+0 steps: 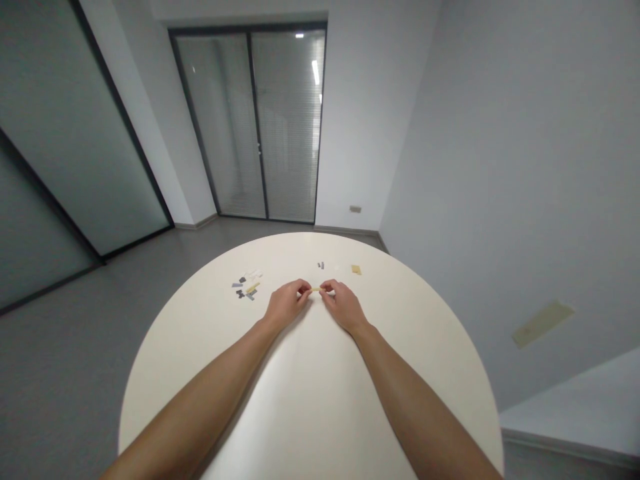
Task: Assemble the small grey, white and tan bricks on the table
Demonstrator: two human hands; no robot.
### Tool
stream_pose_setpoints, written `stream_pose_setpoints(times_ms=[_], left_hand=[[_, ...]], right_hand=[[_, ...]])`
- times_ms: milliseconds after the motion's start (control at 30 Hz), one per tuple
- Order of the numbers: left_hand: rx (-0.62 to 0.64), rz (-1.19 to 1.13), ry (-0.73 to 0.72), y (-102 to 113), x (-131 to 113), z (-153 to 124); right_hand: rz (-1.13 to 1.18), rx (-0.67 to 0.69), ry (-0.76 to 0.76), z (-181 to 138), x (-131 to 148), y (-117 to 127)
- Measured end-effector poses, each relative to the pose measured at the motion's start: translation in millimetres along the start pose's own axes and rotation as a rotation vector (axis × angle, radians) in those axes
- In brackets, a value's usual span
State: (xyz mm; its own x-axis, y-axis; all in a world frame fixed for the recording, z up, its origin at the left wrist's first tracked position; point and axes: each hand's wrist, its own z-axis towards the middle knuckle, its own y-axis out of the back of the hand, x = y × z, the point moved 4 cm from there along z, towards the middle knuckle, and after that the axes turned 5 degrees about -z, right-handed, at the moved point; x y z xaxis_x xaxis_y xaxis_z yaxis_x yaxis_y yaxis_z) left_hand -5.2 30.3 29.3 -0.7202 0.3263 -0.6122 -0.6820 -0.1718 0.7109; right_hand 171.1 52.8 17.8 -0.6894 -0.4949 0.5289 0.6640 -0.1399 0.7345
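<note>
My left hand [287, 303] and my right hand [343, 307] meet over the middle of a round cream table [400, 360]. Their fingertips pinch opposite ends of a small pale yellow piece [315, 289], which is mostly hidden by the fingers. Left of my left hand lies a loose group of small grey, dark and yellow pieces [245, 287]. Ahead of my hands are a small grey piece [321, 265] and a small tan piece [356, 269]. Neither hand touches these. The pieces are too small to identify exactly.
The table's curved edge surrounds my arms, with a grey floor [65, 373] beyond it. Ahead stands a glazed double door with blinds [250, 127]. Glass panels [75, 133] run along the left, and a pale wall [500, 167] rises on the right.
</note>
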Motion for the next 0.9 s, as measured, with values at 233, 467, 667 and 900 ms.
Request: stream_pose_setpoints(times_ms=[233,467,667,900], left_hand=[[-0.006,-0.01,-0.012,-1.8,1.5,0.4],[-0.017,-0.005,-0.012,-2.7,3.0,0.8],[-0.017,-0.007,-0.012,-2.2,1.7,0.3],[-0.016,-0.012,-0.013,-1.5,0.1,0.3]], right_hand=[[0.015,0.0,0.0,0.2,-3.3,-1.9],[0.001,0.013,-0.004,0.1,-1.6,-1.2],[0.007,0.019,0.007,-0.4,-1.5,-0.9],[0.003,0.023,0.012,-0.4,0.3,0.0]])
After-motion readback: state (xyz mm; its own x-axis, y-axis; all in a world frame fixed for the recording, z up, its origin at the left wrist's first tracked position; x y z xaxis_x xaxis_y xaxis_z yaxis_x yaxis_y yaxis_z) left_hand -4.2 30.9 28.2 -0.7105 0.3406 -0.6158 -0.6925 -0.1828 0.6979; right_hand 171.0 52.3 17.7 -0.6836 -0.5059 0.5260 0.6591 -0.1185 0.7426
